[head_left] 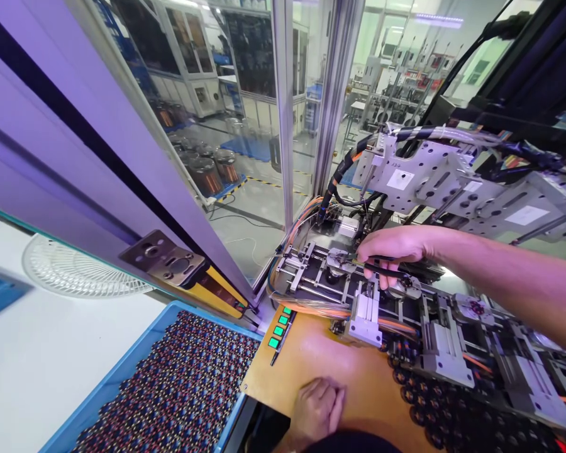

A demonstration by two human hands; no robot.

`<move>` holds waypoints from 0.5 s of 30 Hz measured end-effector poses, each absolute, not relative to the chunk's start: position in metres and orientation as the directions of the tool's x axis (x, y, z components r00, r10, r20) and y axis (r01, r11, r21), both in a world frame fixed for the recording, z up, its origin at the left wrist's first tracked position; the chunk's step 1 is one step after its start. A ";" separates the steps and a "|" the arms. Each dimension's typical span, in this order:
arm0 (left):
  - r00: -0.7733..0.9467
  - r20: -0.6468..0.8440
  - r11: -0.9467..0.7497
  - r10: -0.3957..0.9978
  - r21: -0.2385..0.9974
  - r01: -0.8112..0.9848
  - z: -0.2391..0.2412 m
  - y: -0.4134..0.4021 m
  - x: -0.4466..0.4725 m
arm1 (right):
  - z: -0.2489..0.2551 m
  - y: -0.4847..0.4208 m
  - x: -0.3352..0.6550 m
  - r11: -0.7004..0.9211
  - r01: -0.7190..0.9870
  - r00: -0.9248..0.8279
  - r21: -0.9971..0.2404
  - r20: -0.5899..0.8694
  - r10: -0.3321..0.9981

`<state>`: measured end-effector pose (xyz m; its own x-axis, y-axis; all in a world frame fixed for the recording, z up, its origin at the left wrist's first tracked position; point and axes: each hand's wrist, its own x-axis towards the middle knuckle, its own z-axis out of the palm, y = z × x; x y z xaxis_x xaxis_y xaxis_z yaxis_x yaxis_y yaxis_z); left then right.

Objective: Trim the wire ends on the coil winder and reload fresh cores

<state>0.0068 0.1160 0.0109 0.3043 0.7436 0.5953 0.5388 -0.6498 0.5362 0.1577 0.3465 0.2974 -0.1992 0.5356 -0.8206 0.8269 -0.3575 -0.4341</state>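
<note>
My right hand (pixel 390 248) reaches into the machine and is closed on a thin black tool (pixel 391 272), whose tip points at a round metal fixture (pixel 336 263) on the machine's slide rails. My left hand (pixel 317 408) rests as a loose fist on the yellow-brown panel (pixel 311 352) at the machine's front edge; nothing shows in it. A second round fixture (pixel 471 308) sits further right along the rails.
A blue tray (pixel 136 362) packed with several small dark coils lies at lower left. Green lit buttons (pixel 279 326) and a black pen (pixel 282 340) sit on the panel. A white fan grille (pixel 70 270) lies on the white table. Perforated metal brackets and cables (pixel 434 170) hang overhead.
</note>
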 end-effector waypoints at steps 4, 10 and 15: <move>0.301 0.605 -0.657 0.737 0.539 0.527 0.010 0.116 0.007 | 0.297 0.347 0.158 -0.366 0.821 -0.200 -0.438 -0.821 0.534; 0.296 0.586 -0.640 0.754 0.554 0.532 0.010 0.117 0.006 | 0.291 0.350 0.158 -0.390 0.811 -0.196 -0.437 -0.830 0.522; 0.311 0.593 -0.654 0.743 0.543 0.527 0.008 0.117 0.006 | 0.289 0.343 0.163 -0.348 0.726 -0.326 -0.594 -0.742 0.586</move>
<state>0.0056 0.1168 0.0077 0.3107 0.7430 0.5928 0.5273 -0.6536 0.5429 0.1631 0.3427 0.2894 -0.3260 0.5858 -0.7420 0.7256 -0.3480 -0.5936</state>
